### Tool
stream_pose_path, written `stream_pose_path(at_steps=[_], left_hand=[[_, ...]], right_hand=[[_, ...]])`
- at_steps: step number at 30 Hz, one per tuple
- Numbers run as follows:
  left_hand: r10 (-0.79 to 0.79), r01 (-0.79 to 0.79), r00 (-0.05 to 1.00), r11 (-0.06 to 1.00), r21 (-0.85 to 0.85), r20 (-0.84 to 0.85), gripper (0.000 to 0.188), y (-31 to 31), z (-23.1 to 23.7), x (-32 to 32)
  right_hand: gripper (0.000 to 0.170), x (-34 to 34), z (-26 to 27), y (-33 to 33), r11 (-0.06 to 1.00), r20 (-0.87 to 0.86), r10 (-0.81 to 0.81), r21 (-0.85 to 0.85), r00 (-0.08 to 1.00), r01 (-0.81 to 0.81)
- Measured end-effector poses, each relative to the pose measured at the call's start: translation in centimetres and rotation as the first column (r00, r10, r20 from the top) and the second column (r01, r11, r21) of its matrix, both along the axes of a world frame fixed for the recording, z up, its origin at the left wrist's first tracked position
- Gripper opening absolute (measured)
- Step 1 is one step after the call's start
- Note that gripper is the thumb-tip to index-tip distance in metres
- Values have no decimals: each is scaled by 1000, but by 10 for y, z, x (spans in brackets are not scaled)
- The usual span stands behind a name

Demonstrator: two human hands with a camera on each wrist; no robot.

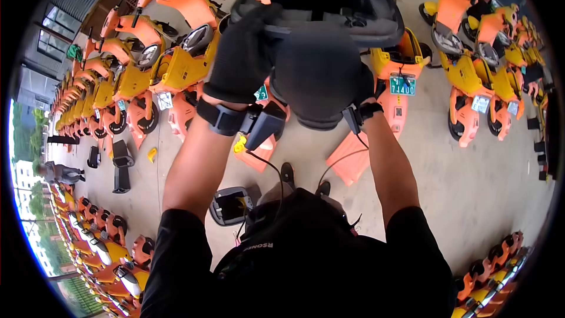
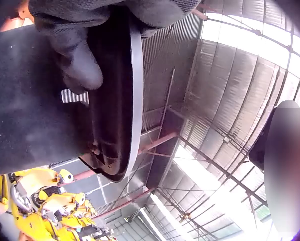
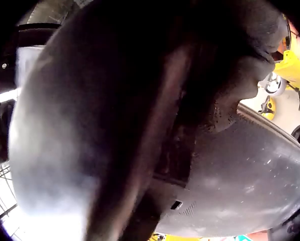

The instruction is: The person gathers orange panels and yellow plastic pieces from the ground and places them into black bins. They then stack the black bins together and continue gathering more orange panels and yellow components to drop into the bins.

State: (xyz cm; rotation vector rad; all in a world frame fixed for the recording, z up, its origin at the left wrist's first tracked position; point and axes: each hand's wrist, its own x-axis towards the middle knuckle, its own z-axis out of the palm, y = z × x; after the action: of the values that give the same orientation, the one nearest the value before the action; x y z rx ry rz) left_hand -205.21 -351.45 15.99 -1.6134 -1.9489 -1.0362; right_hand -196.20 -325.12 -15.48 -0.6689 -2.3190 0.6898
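Note:
A black scooter seat and an open black under-seat storage bucket are lifted at arm's length before the chest. My gloved left hand grips the bucket's side near its rim. In the left wrist view, the left hand's gloved fingers curl over that edge, beside a small striped label. My right hand is mostly hidden behind the seat. In the right wrist view, the right hand's fingers bend against the bucket's grey outer wall, with the rounded seat surface alongside.
Orange and yellow scooters stand in rows around me. One with a green plate is just ahead. Another black bucket lies by my feet, and black boxes sit on the floor at left. A person is at far left.

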Motion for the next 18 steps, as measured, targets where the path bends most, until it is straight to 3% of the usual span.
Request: stream_pose_path(at_steps=[2,5,8,11,13,14,16,18], left_hand=[[-17,18,1000,999,36,-24,38,1,-9,-4],[-37,39,998,998,50,-52,37,0,-13,-5],[29,-30,999,999,-29,-36,36,-4,4,7],[-23,25,997,999,24,-79,37,-3,0,3],[-21,21,1000,1000,8,-16,38,-3,-2,9],[-19,19,999,1000,-11,49,38,-4,-4,12],[-12,13,999,1000,-15,47,39,-5,-11,14],[-10,11,999,1000,-29,44,39,-7,-14,16]], right_hand=[[20,-1,-7,0,1000,22,9,-11,1000,-9],[18,19,1,-9,994,-19,-22,102,1000,23],[20,24,34,-20,978,-100,100,196,990,-79],[21,32,26,-24,990,-177,104,114,979,-84],[20,24,-5,-12,971,-320,117,-161,940,-176],[20,26,-13,-11,971,-323,119,-159,939,-177],[21,35,-21,-16,961,-162,29,-268,986,-73],[21,40,-26,-13,919,-198,62,-370,978,-133]])
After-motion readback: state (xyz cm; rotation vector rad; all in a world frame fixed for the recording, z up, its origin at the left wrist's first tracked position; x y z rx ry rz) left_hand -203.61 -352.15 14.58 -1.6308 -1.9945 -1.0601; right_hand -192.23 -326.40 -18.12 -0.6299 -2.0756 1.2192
